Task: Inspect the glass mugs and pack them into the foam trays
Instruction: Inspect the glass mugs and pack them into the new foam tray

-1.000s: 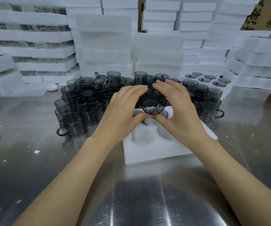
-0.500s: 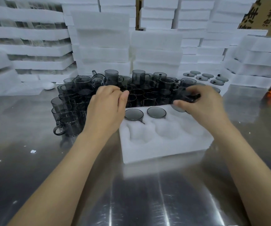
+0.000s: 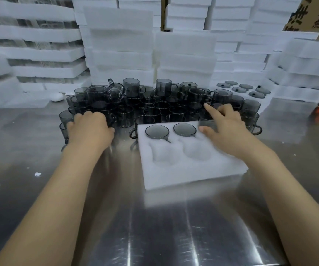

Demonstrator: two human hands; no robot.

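- Two smoky glass mugs sit in the far row of the foam tray point(image 3: 193, 169): one mug point(image 3: 157, 132) in the far-left pocket, the next mug point(image 3: 184, 129) just beside it in the middle pocket. The two near pockets in view hold nothing.
- The right hand point(image 3: 224, 129) reaches over the tray's far-right corner; its grip is wrapped round a third mug point(image 3: 207, 121), forefinger stretched over the rim and thumb on the near side.
- The left hand point(image 3: 90, 127) lies palm-down on the mugs at the left edge of the cluster, fingers curled over them; whether its grip has closed on any single mug cannot be told, since the hand hides it.
- The cluster of loose mugs point(image 3: 154, 104) stands packed rim to rim on the steel bench point(image 3: 154, 227), right behind the tray and touching its far edge, crowding both hands.
- Behind the cluster rise stacks of white foam trays point(image 3: 120, 45).
- To the far right, a filled tray point(image 3: 243, 89) shows dark round mug rims.
- A white foam crumb point(image 3: 37, 174) lies on the bench at the left.
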